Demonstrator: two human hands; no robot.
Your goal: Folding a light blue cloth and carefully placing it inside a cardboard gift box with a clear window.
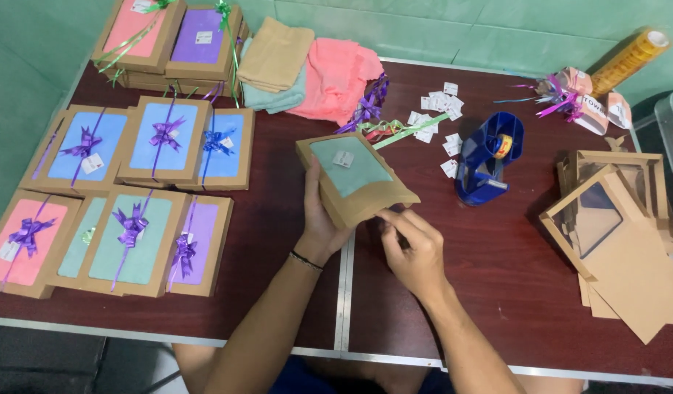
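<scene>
A brown box (pixel 355 181) with a green cloth showing through its window was held tilted above the middle of the bench (pixel 497 292). It was gripped from behind by the left hand (pixel 320 219), the fingers closed round its near left edge. Its lower right corner was pinched between the thumb and fingertips of the right hand (pixel 413 248), which was otherwise loosely curled.

Just to the right of the box a blue tape dispenser (pixel 486 157) was seen standing on the bench, with small white tags (pixel 442 102) scattered behind it. Finished boxes (pixel 132 233) tied with purple bows were laid in rows on the left side, well apart from the hands. Folded towels (pixel 307 69) were piled at the far edge, beside loose ribbon (pixel 369 109). Flat, unfilled box blanks (pixel 621 241) were stacked at the right, and a tape roll (pixel 632 55) was seen in the far right corner.
</scene>
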